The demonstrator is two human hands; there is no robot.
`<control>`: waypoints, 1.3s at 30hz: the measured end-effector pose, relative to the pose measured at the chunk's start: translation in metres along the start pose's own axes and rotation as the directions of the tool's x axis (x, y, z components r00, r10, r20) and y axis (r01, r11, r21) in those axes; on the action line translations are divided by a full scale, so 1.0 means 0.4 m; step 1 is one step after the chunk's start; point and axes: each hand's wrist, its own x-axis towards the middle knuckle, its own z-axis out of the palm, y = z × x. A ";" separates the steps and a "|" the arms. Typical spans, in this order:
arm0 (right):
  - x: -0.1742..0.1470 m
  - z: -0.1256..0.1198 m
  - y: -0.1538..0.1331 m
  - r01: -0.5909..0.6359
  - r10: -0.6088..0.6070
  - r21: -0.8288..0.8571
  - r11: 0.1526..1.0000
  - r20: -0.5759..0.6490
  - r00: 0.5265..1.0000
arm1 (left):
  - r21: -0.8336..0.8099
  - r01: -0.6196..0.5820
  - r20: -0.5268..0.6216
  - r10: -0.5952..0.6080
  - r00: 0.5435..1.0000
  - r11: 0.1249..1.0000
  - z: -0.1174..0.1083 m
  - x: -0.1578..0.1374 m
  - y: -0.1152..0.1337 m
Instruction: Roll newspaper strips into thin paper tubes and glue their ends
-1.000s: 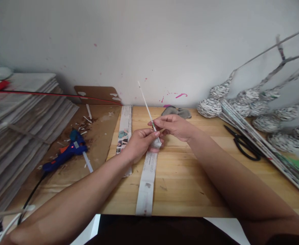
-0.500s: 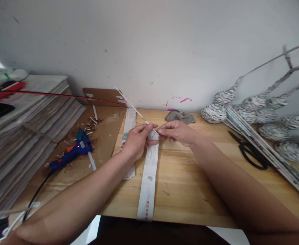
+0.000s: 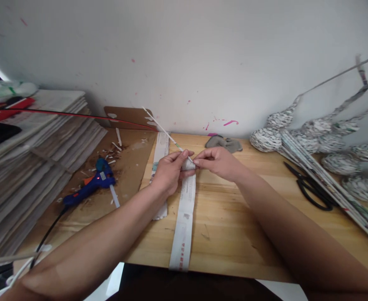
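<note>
A long strip of newspaper (image 3: 185, 221) runs from the table's front edge up to my hands. Its upper end meets a thin white paper tube (image 3: 162, 128) that slants up and to the left. My left hand (image 3: 170, 170) is closed around the tube and the strip's top, thumb above. At the strip's upper right corner, my right hand (image 3: 214, 163) pinches the paper between thumb and forefinger. Behind my left hand a second stack of newspaper strips (image 3: 161, 146) lies on the table, partly hidden.
A blue glue gun (image 3: 88, 189) rests on brown cardboard (image 3: 130, 167) at left, beside stacked newspapers (image 3: 55, 146). A grey cloth (image 3: 223, 143) lies by the wall. On the right are black scissors (image 3: 312, 190), paper rods (image 3: 325, 179) and woven paper balls (image 3: 265, 139).
My right fingers have closed in on the paper at the strip's corner, and its top end is now folded or rolled slightly. The view has shifted a little.
</note>
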 end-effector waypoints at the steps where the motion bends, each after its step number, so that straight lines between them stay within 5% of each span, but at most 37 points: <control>1: -0.003 0.004 -0.005 0.042 -0.044 -0.071 0.997 -0.016 0.999 | -0.010 0.000 -0.001 0.000 1.000 1.000 0.000 0.001 0.000; 7: -0.021 0.032 -0.032 0.215 -0.302 -0.549 0.808 -0.072 0.951 | -0.046 -0.005 -0.001 0.005 1.000 0.999 -0.006 0.006 -0.004; 13: -0.022 0.052 -0.022 0.287 -0.426 -0.778 0.559 0.029 0.904 | -0.074 0.014 0.004 -0.014 1.000 0.997 -0.006 0.009 -0.004; 18: -0.019 0.061 -0.014 0.254 -0.410 -0.785 0.565 0.000 0.912 | -0.087 -0.002 0.031 0.004 1.000 0.996 -0.008 0.013 -0.008; 24: -0.018 0.016 -0.027 0.232 -0.290 -0.473 0.850 -0.054 0.955 | -0.098 -0.016 -0.008 0.015 1.000 0.995 -0.009 0.014 -0.008; 28: -0.002 -0.014 -0.019 0.114 -0.133 -0.187 0.976 -0.088 0.987 | -0.022 0.036 0.105 -0.034 0.994 0.999 -0.014 0.012 -0.012; 33: 0.003 -0.003 -0.008 0.023 -0.036 0.210 0.977 0.056 0.998 | 0.072 0.058 0.294 -0.077 0.953 0.996 -0.015 0.001 -0.020; 39: 0.001 0.009 -0.002 -0.067 0.012 0.386 0.920 0.143 0.990 | 0.177 0.076 0.357 -0.136 0.924 0.981 -0.008 -0.015 -0.029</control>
